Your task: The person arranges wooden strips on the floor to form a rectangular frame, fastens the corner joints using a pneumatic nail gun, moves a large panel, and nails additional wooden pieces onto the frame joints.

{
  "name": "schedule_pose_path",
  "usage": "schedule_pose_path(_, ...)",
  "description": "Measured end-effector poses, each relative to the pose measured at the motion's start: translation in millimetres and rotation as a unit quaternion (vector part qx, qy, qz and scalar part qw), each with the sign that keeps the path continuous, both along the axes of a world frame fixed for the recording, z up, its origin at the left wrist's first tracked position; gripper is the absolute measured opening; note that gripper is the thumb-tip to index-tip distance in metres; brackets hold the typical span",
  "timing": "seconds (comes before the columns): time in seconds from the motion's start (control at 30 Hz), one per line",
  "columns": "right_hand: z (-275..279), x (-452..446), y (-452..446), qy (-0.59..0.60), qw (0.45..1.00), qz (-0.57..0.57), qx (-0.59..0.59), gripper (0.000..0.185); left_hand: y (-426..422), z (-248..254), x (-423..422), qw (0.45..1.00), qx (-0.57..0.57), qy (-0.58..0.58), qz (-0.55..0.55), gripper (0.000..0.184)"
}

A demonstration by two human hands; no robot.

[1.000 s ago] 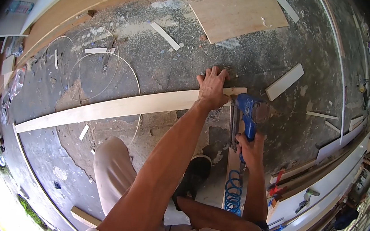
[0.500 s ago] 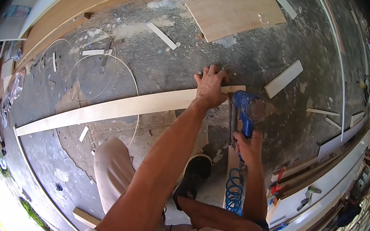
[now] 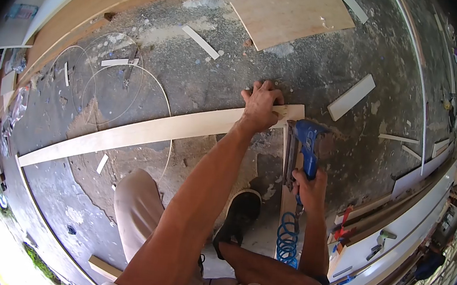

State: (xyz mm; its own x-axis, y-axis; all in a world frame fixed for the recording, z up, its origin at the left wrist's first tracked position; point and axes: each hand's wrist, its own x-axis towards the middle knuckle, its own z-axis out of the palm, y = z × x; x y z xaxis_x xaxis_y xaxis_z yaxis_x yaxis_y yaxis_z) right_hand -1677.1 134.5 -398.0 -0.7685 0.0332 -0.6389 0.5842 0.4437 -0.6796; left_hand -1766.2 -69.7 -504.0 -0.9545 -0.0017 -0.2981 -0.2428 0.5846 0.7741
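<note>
My left hand (image 3: 262, 108) is closed over the right end of a long pale wooden strip (image 3: 146, 133), its fingers curled past the far edge. My right hand (image 3: 311, 190) grips the handle of a blue nail gun (image 3: 310, 137). The gun's nose is close to the near edge of the strip's end, to the right of my left hand; whether it touches is unclear. A coiled blue air hose (image 3: 287, 242) hangs below the gun's handle. Under the gun, a second wooden strip (image 3: 287, 204) runs toward me, meeting the first near its right end.
A thin plywood sheet (image 3: 294, 17) lies on the stained floor at the far side. Around it are white offcuts (image 3: 351, 97) and a loop of thin wire or strip (image 3: 169, 100). Stacked boards (image 3: 396, 238) with tools on them stand at my right. My shoe (image 3: 240, 216) is between the strips.
The nail gun has been drawn slightly toward me and turned a little, uncovering more of the strip's right end. My left hand and the long strip have barely moved.
</note>
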Motion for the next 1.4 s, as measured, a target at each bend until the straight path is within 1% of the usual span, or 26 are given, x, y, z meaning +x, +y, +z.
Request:
schedule_pose_path(0.13,3,-5,-9,0.007,1.0,-0.007,-0.014,0.01,1,0,2,1.0,-0.011,0.014,-0.008,0.037)
schedule_pose_path(0.27,-5,-4,-5,0.016,1.0,0.017,-0.021,0.01,1,-2,2,1.0,-0.011,0.025,-0.011,0.038)
schedule_pose_path(0.7,-8,-2,-2,0.019,0.999,0.032,-0.003,0.014,0,5,1,1.0,-0.01,0.0,-0.014,0.036)
schedule_pose_path(0.83,-15,0,-1,0.008,1.0,0.019,-0.001,0.015,0,7,2,1.0,-0.011,-0.002,-0.014,0.039)
schedule_pose_path(0.9,-20,1,1,0.033,0.998,0.052,0.005,0.015,0,6,2,1.0,-0.01,0.005,-0.018,0.038)
schedule_pose_path(0.93,-18,0,0,0.035,0.998,0.047,0.006,0.015,0,5,2,1.0,-0.011,-0.002,-0.015,0.038)
schedule_pose_path(1.0,-12,-2,-4,0.029,0.993,0.084,0.073,0.013,1,5,2,1.0,-0.012,0.0,-0.016,0.038)
schedule_pose_path(1.03,-7,-3,-7,0.036,0.994,0.079,0.073,0.013,1,4,2,1.0,-0.007,0.003,-0.012,0.037)
schedule_pose_path(1.1,3,-1,-13,0.031,0.999,0.029,0.024,0.013,1,3,1,1.0,-0.005,0.015,-0.012,0.037)
schedule_pose_path(1.23,3,32,7,0.057,0.998,-0.001,0.005,0.015,0,2,2,1.0,-0.017,0.019,-0.006,0.036)
schedule_pose_path(1.3,5,50,18,0.017,0.998,-0.053,0.024,0.019,2,3,2,1.0,-0.013,0.026,-0.003,0.036)
schedule_pose_path(1.33,4,59,25,0.022,0.998,-0.059,0.024,0.019,1,2,1,1.0,-0.015,0.023,-0.004,0.031)
schedule_pose_path(1.37,1,68,33,0.046,0.996,-0.031,0.076,0.021,2,2,2,1.0,-0.017,0.017,-0.005,0.026)
schedule_pose_path(1.4,-1,77,40,0.07,0.989,-0.003,0.129,0.024,5,1,1,1.0,-0.015,0.02,-0.009,0.026)
